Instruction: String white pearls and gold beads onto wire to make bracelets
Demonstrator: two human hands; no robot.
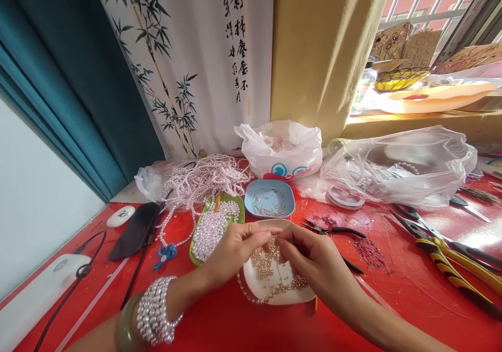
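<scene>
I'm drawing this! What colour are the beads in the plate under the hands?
Gold beads, seen best in the head view.

"What's behind the shallow cream plate [257,287] holding round gold beads [263,260]?"
"The square blue dish [270,187]."
"Left?"
"The long green tray [242,212] of round pearly beads [212,231]."
"Right?"
"Black-handled metal pliers [333,230]."

Both arms reach in from below, bare forearms slanting inward like two sides of tent. Left forearm [196,284] rises from lower left, right forearm [364,307] from lower right. Left hand [241,245] thumb side up, thumb laid straight along bent index finger, tips pinched. Right hand [308,252] more curled, knuckles high, thumb pressing toward index. Fingertips of two hands meet or nearly so; can't tell which from here.
</scene>
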